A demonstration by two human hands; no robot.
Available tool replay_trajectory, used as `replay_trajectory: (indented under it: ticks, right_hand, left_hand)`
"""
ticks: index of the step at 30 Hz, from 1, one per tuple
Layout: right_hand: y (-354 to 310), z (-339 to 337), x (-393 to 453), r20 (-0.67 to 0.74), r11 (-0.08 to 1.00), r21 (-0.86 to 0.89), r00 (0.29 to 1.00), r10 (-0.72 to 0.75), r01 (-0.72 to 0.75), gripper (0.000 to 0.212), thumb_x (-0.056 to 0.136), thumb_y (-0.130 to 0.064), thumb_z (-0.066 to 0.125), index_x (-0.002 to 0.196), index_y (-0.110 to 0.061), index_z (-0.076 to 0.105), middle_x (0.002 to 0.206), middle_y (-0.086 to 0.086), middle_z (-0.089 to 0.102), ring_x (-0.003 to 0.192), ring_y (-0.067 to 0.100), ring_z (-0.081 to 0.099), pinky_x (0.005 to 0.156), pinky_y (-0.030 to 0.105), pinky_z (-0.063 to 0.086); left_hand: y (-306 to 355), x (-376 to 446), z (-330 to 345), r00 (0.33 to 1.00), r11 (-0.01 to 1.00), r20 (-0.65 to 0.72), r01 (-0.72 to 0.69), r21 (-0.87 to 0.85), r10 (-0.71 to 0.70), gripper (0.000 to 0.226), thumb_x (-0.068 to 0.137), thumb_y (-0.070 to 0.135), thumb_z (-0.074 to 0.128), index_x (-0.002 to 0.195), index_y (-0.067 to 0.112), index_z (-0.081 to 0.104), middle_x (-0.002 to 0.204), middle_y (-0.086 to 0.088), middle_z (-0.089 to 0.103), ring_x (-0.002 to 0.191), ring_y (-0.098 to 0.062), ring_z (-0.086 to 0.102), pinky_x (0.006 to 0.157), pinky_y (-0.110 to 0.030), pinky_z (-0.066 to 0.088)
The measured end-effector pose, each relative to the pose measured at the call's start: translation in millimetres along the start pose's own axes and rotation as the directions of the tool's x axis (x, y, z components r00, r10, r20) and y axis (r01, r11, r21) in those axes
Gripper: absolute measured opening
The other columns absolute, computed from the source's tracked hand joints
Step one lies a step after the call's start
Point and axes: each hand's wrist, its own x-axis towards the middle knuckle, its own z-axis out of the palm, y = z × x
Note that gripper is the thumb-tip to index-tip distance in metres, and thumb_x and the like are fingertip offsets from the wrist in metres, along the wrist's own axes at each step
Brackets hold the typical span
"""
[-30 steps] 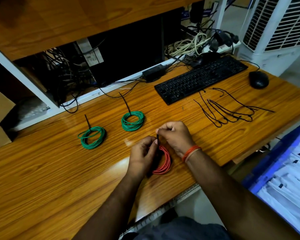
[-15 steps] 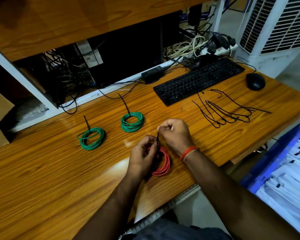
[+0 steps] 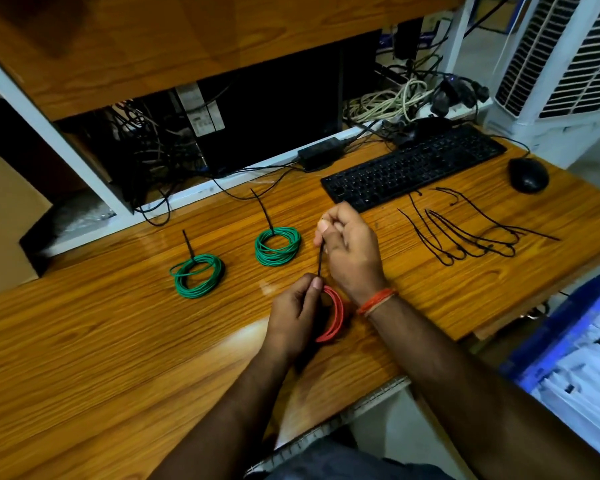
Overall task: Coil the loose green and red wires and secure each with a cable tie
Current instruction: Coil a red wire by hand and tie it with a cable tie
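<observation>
A red wire coil (image 3: 333,315) stands on edge on the wooden desk (image 3: 118,341), partly hidden by my left hand (image 3: 297,313), which grips it where a black cable tie (image 3: 320,261) wraps it. My right hand (image 3: 350,251) pinches the tie's free tail, stretched taut up and away from the coil. Two green wire coils lie flat farther back, one on the left (image 3: 197,276) and one in the middle (image 3: 278,245), each with a black tie tail sticking up.
Several loose black cable ties (image 3: 465,233) lie to the right of my hands. Behind them are a black keyboard (image 3: 413,168) and mouse (image 3: 529,174). Tangled cables and a power adapter (image 3: 321,154) fill the back; the desk edge runs near my body.
My right hand has moved up and away from the left, drawing out a longer stretch of the tie tail. The red coil stays held in my left hand.
</observation>
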Motion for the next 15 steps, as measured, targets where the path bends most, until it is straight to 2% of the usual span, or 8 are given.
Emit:
replay_trajectory:
  ticks: [3, 5, 7, 9, 10, 12, 15]
  right_hand:
    - [-13.5, 8.1, -11.3, -0.009, 0.990, -0.054, 0.992, -0.128, 0.127, 0.015, 0.101, -0.003, 0.053, 0.089, -0.011, 0.056, 0.073, -0.002, 0.062, 0.068, 0.007, 0.059, 0.066, 0.020, 0.047]
    - [-14.3, 11.9, -14.3, -0.038, 0.984, -0.064, 0.985, -0.169, 0.167, 0.016, 0.101, 0.001, 0.053, 0.088, -0.009, 0.057, 0.073, -0.001, 0.062, 0.069, 0.007, 0.060, 0.066, 0.016, 0.045]
    - [-13.9, 14.7, -13.6, -0.063, 0.990, -0.013, 0.988, -0.139, 0.139, 0.017, 0.101, 0.000, 0.053, 0.087, -0.009, 0.056, 0.074, -0.001, 0.062, 0.069, 0.009, 0.061, 0.066, 0.019, 0.046]
    - [-16.2, 22.3, -15.7, -0.009, 0.994, 0.043, 0.995, -0.102, 0.103, 0.016, 0.103, -0.005, 0.053, 0.089, -0.010, 0.057, 0.076, -0.003, 0.064, 0.068, 0.009, 0.061, 0.065, 0.024, 0.047]
    - [-18.3, 27.5, -19.1, 0.055, 0.994, 0.063, 0.994, -0.090, 0.087, 0.014, 0.104, -0.008, 0.054, 0.091, -0.012, 0.059, 0.078, -0.003, 0.067, 0.069, 0.009, 0.062, 0.064, 0.026, 0.049]
    - [-23.0, 39.1, -25.7, 0.206, 0.992, 0.100, 0.974, -0.093, 0.074, 0.009, 0.105, -0.014, 0.056, 0.100, -0.018, 0.062, 0.086, -0.003, 0.071, 0.074, 0.013, 0.066, 0.066, 0.030, 0.055]
    - [-23.5, 56.8, -28.4, 0.332, 0.990, 0.135, 0.939, -0.086, 0.044, 0.007, 0.103, -0.020, 0.060, 0.107, -0.025, 0.063, 0.092, -0.003, 0.071, 0.083, 0.018, 0.069, 0.071, 0.038, 0.060]
  left_hand:
    - [-2.0, 1.2, -6.5, 1.000, 1.000, -0.007, 0.000, 0.020, 0.000, 0.047, 0.104, 0.049, 0.044, 0.096, 0.007, 0.063, 0.089, -0.017, 0.066, 0.084, -0.035, 0.061, 0.075, -0.054, 0.049]
    - [-1.7, -0.9, -9.5, 1.000, 0.998, 0.008, -0.021, 0.064, 0.020, 0.048, 0.104, 0.050, 0.042, 0.098, 0.007, 0.062, 0.089, -0.015, 0.067, 0.084, -0.031, 0.062, 0.075, -0.050, 0.049]
    - [-1.7, -5.1, -16.5, 0.999, 0.992, 0.005, -0.036, 0.124, 0.035, 0.046, 0.105, 0.049, 0.040, 0.095, 0.010, 0.060, 0.083, -0.007, 0.064, 0.077, -0.021, 0.060, 0.070, -0.040, 0.047]
    - [-1.1, -11.1, -31.9, 0.999, 0.984, -0.041, -0.023, 0.175, 0.031, 0.035, 0.108, 0.040, 0.044, 0.087, 0.015, 0.056, 0.074, 0.004, 0.058, 0.068, -0.007, 0.054, 0.063, -0.026, 0.039]
    - [-1.1, -15.7, -42.4, 0.996, 0.983, -0.082, -0.002, 0.184, 0.018, 0.031, 0.109, 0.034, 0.046, 0.083, 0.018, 0.054, 0.071, 0.007, 0.055, 0.066, -0.004, 0.051, 0.062, -0.022, 0.036]
    - [-0.9, -28.6, -72.2, 0.975, 0.986, -0.216, 0.081, 0.146, -0.048, 0.032, 0.108, 0.030, 0.049, 0.080, 0.017, 0.054, 0.069, 0.003, 0.054, 0.065, -0.003, 0.049, 0.060, -0.028, 0.038]
    - [-5.7, -47.2, -138.8, 0.881, 0.982, -0.449, 0.184, 0.032, -0.150, 0.037, 0.106, 0.037, 0.049, 0.086, 0.009, 0.061, 0.077, -0.007, 0.062, 0.069, -0.012, 0.055, 0.066, -0.037, 0.043]
